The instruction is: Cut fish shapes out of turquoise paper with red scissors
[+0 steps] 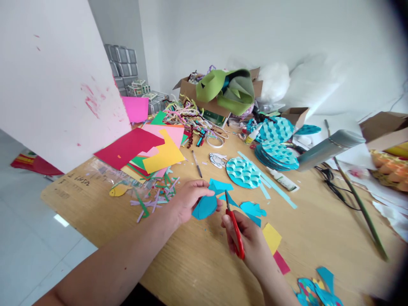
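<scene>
My left hand [191, 199] pinches a piece of blue paper [205, 207] with a rounded edge and a drawn line on it. In my right hand [247, 236] is a pair of scissors [236, 231] with red handles, its blades pointing away from me beside the blue paper. Blue offcuts [220, 185] lie just beyond the hands. A blue fish-like cutout [253, 208] rests to the right of the scissors. Farther back is a round blue disc [243, 173] with a scalloped pattern, and a small white fish drawing [218, 160] lies beside it.
Coloured sheets [130, 146] and thin paper strips [157, 197] lie on the left. A pen [196, 164], a glue bottle [283, 179] and a grey thermos [331, 148] are farther back. A green stick [360, 208] lies at the right. An open cardboard box [188, 91] stands against the wall.
</scene>
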Demonstrator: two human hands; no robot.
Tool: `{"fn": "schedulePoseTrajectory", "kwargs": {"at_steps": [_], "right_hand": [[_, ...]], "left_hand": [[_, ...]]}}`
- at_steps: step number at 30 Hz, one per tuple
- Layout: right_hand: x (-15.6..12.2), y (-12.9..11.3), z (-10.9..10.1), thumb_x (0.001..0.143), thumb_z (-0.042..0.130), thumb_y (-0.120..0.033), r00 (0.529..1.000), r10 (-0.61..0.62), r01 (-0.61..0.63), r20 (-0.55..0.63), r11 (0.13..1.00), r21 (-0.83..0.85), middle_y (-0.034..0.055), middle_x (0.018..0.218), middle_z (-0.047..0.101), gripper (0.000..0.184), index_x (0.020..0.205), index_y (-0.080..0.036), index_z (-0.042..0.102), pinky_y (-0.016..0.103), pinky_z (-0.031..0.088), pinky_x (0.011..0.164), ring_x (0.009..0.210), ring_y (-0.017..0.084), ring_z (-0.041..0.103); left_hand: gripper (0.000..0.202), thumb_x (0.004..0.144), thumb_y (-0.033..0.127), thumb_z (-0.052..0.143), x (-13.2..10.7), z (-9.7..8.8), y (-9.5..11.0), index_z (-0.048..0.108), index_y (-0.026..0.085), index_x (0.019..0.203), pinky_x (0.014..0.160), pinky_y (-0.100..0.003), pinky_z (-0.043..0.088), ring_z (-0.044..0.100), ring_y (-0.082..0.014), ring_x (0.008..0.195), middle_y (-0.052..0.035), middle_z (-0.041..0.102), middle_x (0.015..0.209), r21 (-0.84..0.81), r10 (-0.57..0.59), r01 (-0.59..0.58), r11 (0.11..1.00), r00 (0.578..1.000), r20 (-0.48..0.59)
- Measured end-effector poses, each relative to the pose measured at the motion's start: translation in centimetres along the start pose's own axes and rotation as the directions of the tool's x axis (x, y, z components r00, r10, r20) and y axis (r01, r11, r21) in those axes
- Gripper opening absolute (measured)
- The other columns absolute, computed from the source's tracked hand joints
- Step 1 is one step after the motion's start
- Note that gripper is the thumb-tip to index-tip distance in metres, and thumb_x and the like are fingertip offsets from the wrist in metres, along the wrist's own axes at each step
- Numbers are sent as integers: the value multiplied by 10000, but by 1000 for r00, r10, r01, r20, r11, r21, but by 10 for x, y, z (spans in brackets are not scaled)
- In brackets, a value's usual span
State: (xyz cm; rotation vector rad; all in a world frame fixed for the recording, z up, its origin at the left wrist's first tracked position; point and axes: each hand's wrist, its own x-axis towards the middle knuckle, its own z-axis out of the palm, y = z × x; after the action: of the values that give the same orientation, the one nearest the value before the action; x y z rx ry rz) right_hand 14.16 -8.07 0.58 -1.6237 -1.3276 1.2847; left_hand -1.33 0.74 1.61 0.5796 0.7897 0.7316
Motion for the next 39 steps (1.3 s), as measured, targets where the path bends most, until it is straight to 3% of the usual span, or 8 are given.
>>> {"fn": "schedulePoseTrajectory", "kwargs": {"at_steps": [9,16,24,31,39], "right_hand": [[-1,-3,-4,805,507,-726,992,74,-80,102,995,55,-80,404,454,542,683,-199,470,191,295,387,322,66,414],[-1,-4,-8,841,516,-677,979,58,-88,196,985,147,-52,482,533,519,752,-168,554,189,325,411,373,75,498],[-1,-3,-9,809,528,-708,972,121,-151,202,978,140,-44,497,543,563,740,-152,573,178,292,382,359,73,511],[-2,-4,-10,847,497,-684,960,106,-151,259,976,159,-47,516,539,549,759,-147,567,166,309,392,376,66,522],[1,-5,-9,809,535,-704,981,86,-114,177,981,158,-59,461,521,563,702,-152,536,160,268,359,315,45,466]], "left_hand": [[227,625,245,753,2,-11,7,643,116,777,544,-242,486,631,-133,536,-51,696,687,188,-19,-1,982,995,101],[266,649,282,749,3,-17,6,659,126,846,540,-248,480,641,-147,554,-61,710,706,286,-1,-37,958,991,133],[309,626,306,767,6,-19,8,662,137,862,517,-241,467,638,-147,535,-51,707,693,295,-3,-42,954,989,149],[313,628,314,766,5,-20,8,661,132,861,512,-243,462,632,-148,532,-66,711,692,300,-32,-15,954,988,152],[288,726,358,725,6,-20,8,662,107,852,474,-235,464,659,-170,541,-105,727,748,221,-111,64,973,973,205]]}}
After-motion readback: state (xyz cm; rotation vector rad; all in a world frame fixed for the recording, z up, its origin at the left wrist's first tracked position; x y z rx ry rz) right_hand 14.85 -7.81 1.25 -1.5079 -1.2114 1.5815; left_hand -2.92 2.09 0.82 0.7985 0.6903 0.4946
